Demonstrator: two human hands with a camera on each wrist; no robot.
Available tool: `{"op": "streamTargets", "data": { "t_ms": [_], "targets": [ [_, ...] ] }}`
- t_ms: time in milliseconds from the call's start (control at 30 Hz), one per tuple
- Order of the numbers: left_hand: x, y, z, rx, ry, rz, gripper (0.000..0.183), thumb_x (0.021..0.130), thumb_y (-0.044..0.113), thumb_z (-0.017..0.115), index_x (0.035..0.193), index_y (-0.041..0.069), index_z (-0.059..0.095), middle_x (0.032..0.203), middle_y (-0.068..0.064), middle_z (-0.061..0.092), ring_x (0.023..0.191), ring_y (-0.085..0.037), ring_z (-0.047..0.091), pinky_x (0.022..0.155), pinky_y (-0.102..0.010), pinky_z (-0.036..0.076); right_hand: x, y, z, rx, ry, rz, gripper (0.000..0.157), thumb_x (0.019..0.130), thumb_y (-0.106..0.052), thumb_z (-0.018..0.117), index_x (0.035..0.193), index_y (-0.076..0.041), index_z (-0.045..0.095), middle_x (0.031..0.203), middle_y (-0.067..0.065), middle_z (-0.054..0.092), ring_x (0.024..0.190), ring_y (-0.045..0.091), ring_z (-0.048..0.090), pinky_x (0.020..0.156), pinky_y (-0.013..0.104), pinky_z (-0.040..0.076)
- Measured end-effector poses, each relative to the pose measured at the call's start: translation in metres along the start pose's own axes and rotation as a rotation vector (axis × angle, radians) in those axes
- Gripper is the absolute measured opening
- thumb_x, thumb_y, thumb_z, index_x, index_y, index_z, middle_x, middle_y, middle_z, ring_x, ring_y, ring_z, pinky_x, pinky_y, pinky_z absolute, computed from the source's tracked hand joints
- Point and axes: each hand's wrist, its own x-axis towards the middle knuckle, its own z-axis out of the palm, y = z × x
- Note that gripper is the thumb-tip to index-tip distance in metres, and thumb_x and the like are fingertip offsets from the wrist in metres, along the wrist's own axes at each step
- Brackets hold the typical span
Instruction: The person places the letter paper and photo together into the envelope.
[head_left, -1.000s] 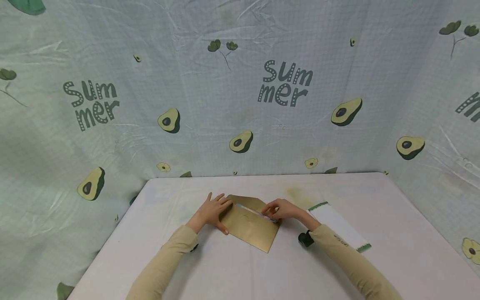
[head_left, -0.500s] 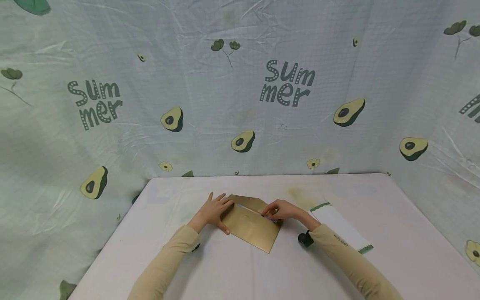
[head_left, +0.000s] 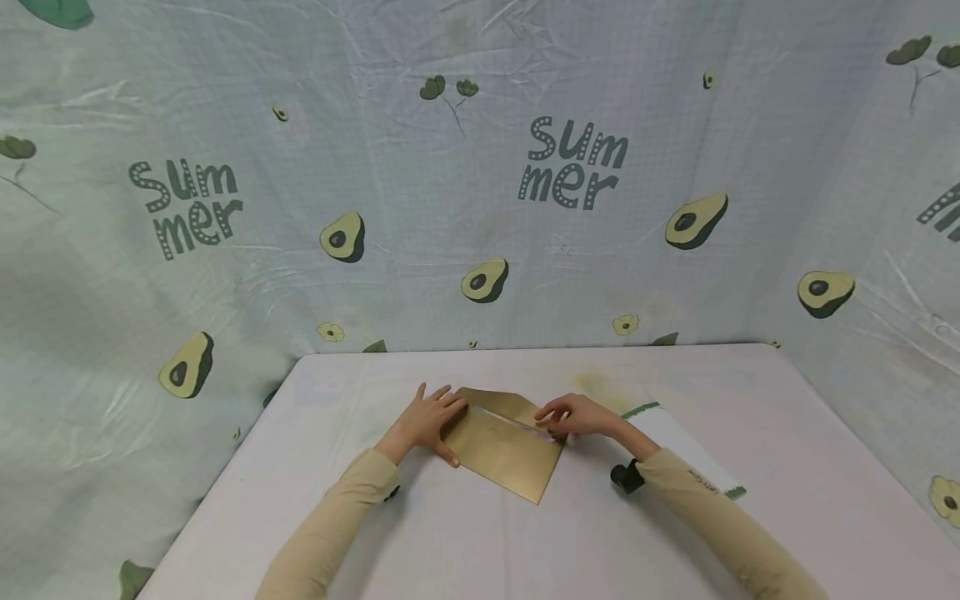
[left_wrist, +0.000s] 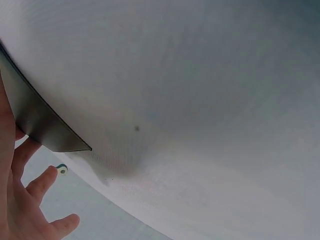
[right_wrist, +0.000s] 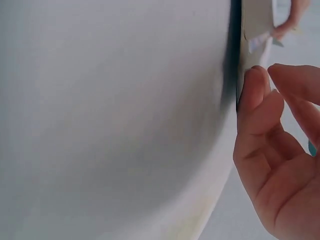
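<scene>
A gold envelope point(head_left: 502, 450) lies slanted on the table, its flap point(head_left: 498, 402) folded open toward the back. Along its mouth shows a thin strip of pale bluish-purple paper point(head_left: 516, 423), the rest hidden inside. My left hand point(head_left: 429, 423) rests spread on the envelope's left end, thumb at the near edge and fingers at the flap side. In the left wrist view a dark corner of the envelope point(left_wrist: 50, 125) juts past that hand. My right hand point(head_left: 581, 415) is at the envelope's right corner, index finger raised and the other fingers bent close to the edge.
Right of the envelope, partly under the right forearm, lies a white sheet with green ends point(head_left: 686, 446). The pale table point(head_left: 420, 533) is backed by a hanging cloth point(head_left: 405, 192) printed with avocados and lettering. Dark wrist cameras point(head_left: 626, 477) sit below the sleeves.
My right hand has drawn back a little to the right from the envelope's mouth, uncovering more of the paper strip. The left hand and the envelope stay in place.
</scene>
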Motion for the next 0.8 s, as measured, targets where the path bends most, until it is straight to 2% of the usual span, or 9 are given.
{"op": "streamTargets", "data": {
  "t_ms": [167, 267, 433, 533, 667, 800],
  "targets": [
    [0.001, -0.001, 0.0, 0.002, -0.007, -0.002, 0.108, 0.052, 0.071, 0.066, 0.136, 0.01, 0.037, 0.138, -0.007, 0.042, 0.132, -0.031, 0.031, 0.097, -0.063, 0.025, -0.019, 0.005, -0.014, 0.067, 0.034, 0.033, 0.031, 0.087, -0.008, 0.053, 0.116, 0.001, 0.057, 0.094, 0.019, 0.064, 0.072, 0.016, 0.059, 0.054, 0.03, 0.048],
    [0.001, -0.001, -0.001, 0.002, -0.007, -0.003, 0.107, 0.052, 0.071, 0.066, 0.135, 0.01, 0.037, 0.138, -0.008, 0.042, 0.131, -0.031, 0.031, 0.098, -0.063, 0.025, -0.033, 0.005, -0.021, 0.03, 0.079, 0.026, 0.03, 0.087, -0.009, 0.053, 0.115, 0.001, 0.057, 0.096, 0.02, 0.063, 0.074, 0.02, 0.059, 0.056, 0.03, 0.048],
    [0.003, -0.001, 0.0, 0.002, -0.012, -0.005, 0.107, 0.052, 0.072, 0.065, 0.136, 0.011, 0.037, 0.138, -0.007, 0.041, 0.132, -0.031, 0.031, 0.098, -0.063, 0.024, -0.063, 0.01, -0.026, -0.141, 0.196, -0.051, 0.027, 0.088, -0.011, 0.054, 0.111, 0.002, 0.058, 0.094, 0.015, 0.064, 0.076, 0.017, 0.06, 0.059, 0.023, 0.047],
    [0.003, -0.001, 0.001, 0.006, -0.013, -0.006, 0.108, 0.052, 0.072, 0.065, 0.136, 0.011, 0.036, 0.139, -0.007, 0.04, 0.132, -0.031, 0.03, 0.098, -0.063, 0.024, -0.082, 0.015, -0.027, -0.266, 0.26, -0.087, 0.024, 0.087, -0.007, 0.054, 0.108, 0.003, 0.059, 0.091, 0.013, 0.065, 0.075, 0.015, 0.059, 0.061, 0.021, 0.047],
    [0.002, 0.0, 0.002, 0.005, -0.011, -0.007, 0.108, 0.052, 0.072, 0.065, 0.136, 0.011, 0.037, 0.139, -0.007, 0.04, 0.132, -0.031, 0.03, 0.098, -0.063, 0.024, -0.107, 0.021, -0.028, -0.405, 0.298, -0.065, 0.024, 0.085, -0.004, 0.055, 0.108, 0.003, 0.058, 0.093, 0.013, 0.064, 0.076, 0.017, 0.059, 0.062, 0.023, 0.047],
    [0.002, 0.0, 0.001, 0.003, -0.011, -0.008, 0.107, 0.052, 0.071, 0.065, 0.136, 0.011, 0.037, 0.139, -0.008, 0.04, 0.132, -0.031, 0.03, 0.098, -0.063, 0.024, -0.129, 0.027, -0.027, -0.554, 0.324, 0.03, 0.024, 0.084, -0.008, 0.057, 0.107, -0.001, 0.059, 0.094, 0.008, 0.063, 0.08, 0.022, 0.059, 0.061, 0.026, 0.047]
  ]
}}
